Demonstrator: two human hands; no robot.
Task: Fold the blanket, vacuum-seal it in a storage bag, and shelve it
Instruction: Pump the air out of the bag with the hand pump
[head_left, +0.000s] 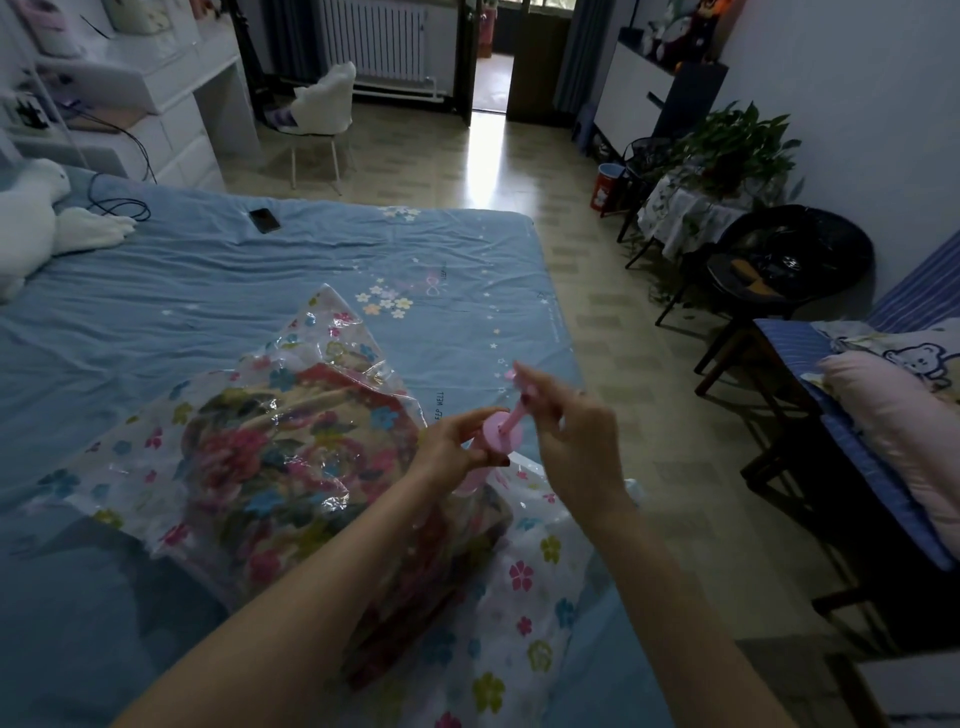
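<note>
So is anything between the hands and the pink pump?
No. The left hand grips the pink pump at its body, and the right hand grips its handle, over the storage bag holding the blanket.

Both forearms bare, no sleeves in view, no watch or bracelet. Left hand (457, 441): dark nail polish on thumb & a finger. Right hand (569, 431): dark polish too, thin ring on one finger.
</note>
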